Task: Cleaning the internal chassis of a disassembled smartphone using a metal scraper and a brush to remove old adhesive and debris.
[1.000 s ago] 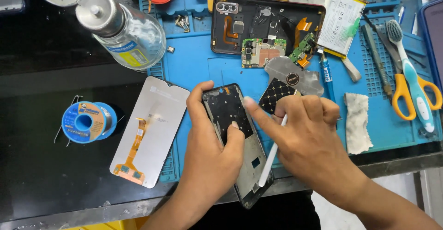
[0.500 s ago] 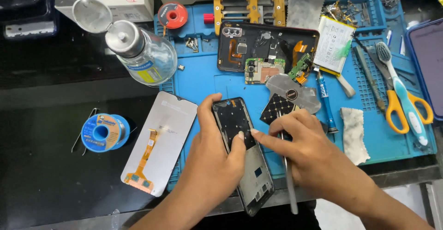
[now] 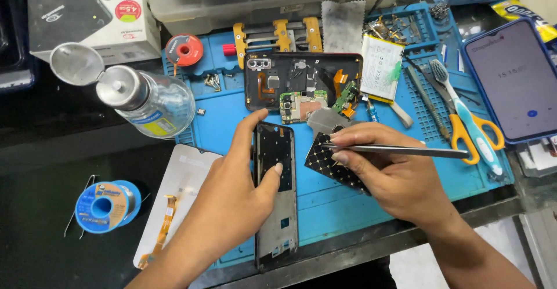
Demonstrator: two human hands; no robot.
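A phone frame (image 3: 276,190), stripped bare, lies on the blue mat (image 3: 232,115) clasped in the left hand (image 3: 232,202), while the right hand (image 3: 394,176), at three o'clock, pinches metal tweezers (image 3: 406,148); the gutted rear shell (image 3: 301,83) at twelve o'clock awaits reassembly.

head view, looking steeply down, close

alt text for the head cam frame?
The left hand grips a black phone frame on a blue work mat, while the right hand holds metal tweezers. An opened phone lies behind.
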